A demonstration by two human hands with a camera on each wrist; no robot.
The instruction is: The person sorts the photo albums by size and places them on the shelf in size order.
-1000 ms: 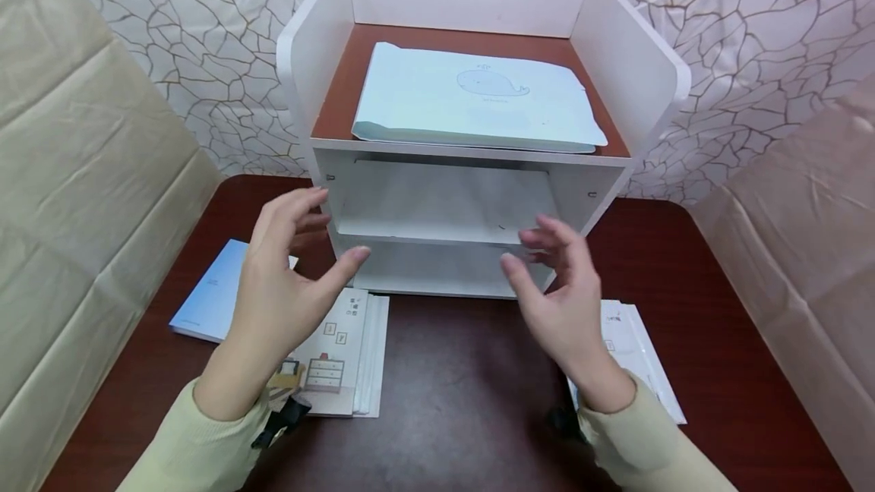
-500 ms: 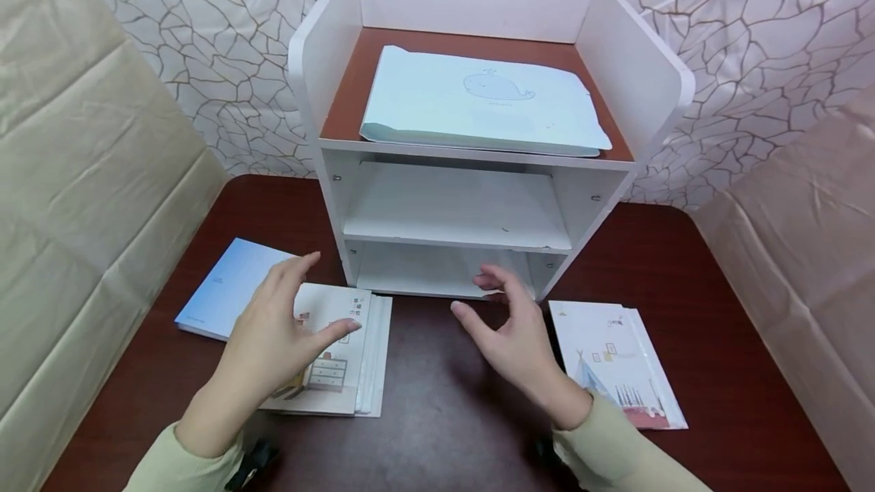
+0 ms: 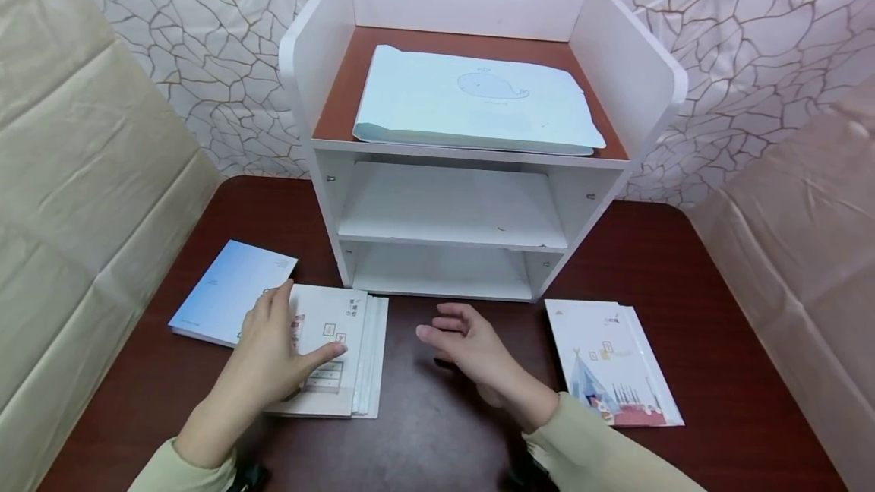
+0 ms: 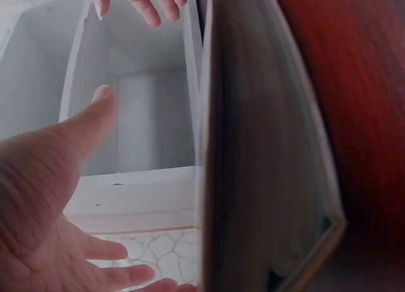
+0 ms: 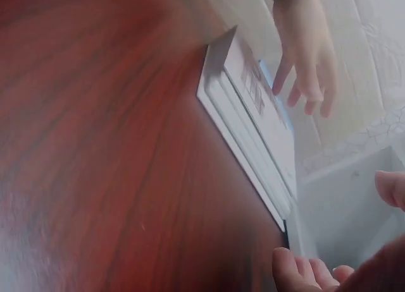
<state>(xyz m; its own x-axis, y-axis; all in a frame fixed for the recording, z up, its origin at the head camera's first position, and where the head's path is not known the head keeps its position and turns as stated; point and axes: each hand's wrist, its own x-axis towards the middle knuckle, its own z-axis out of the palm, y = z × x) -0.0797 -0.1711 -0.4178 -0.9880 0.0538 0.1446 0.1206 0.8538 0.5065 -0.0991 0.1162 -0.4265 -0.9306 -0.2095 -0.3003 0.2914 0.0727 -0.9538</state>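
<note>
My left hand (image 3: pixel 266 359) hovers over a stack of white-covered picture books (image 3: pixel 317 302), thumb spread from straight fingers, holding nothing. The right wrist view shows this stack (image 5: pixel 243 109) lying flat, the upper book set back so the edges below stick out. A blue book (image 3: pixel 229 291) lies beside and partly under it, at the far left. My right hand (image 3: pixel 472 348) is over the table to the right of the stack, palm turned toward it, fingers loosely bent around nothing. In the left wrist view, the books' page edges (image 4: pixel 272 134) stand close beside my left hand (image 4: pixel 31 197).
A white shelf unit (image 3: pixel 451 238) stands at the back, with bare lower shelves. On its brown top lies a flat pale pack (image 3: pixel 424 97) with a whale drawing. More picture books (image 3: pixel 574 332) lie at the right. Cream cloth panels (image 3: pixel 75 211) flank the dark red table (image 3: pixel 738 370).
Both hands have come down and back from in front of the shelf unit. The right hand has moved left toward the stack, uncovering the right-hand books; the left has lowered over the stack.
</note>
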